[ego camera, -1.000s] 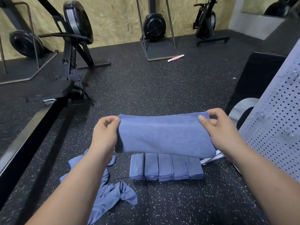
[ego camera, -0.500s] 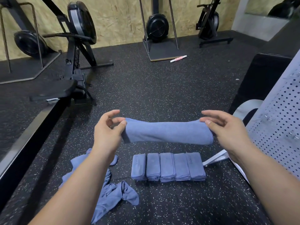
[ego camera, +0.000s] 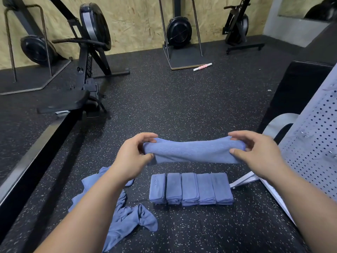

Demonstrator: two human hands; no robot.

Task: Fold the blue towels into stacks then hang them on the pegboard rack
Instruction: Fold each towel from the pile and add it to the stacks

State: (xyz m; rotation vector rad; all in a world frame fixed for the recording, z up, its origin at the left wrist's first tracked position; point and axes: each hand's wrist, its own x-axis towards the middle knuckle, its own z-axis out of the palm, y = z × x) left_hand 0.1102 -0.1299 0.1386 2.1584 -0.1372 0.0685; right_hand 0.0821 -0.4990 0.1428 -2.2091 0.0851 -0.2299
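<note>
I hold a blue towel (ego camera: pixel 193 151) folded into a narrow band, stretched level in the air. My left hand (ego camera: pixel 133 157) pinches its left end and my right hand (ego camera: pixel 255 152) pinches its right end. Below it on the black speckled floor lies a row of several folded blue towels (ego camera: pixel 190 188), side by side. A heap of loose unfolded blue towels (ego camera: pixel 125 216) lies to the left, partly behind my left forearm. The white pegboard rack (ego camera: pixel 313 148) with metal pegs leans at the right edge.
A black rowing machine (ego camera: pixel 85 73) and its long rail (ego camera: pixel 36 156) run along the left. More exercise machines stand at the back wall. A pink and white roller (ego camera: pixel 202 67) lies on the floor. A black box (ego camera: pixel 291 92) stands behind the pegboard.
The towel hung as a wide panel a second ago; it has since been folded up into a narrow band, and both hands have shifted their pinch on its ends.
</note>
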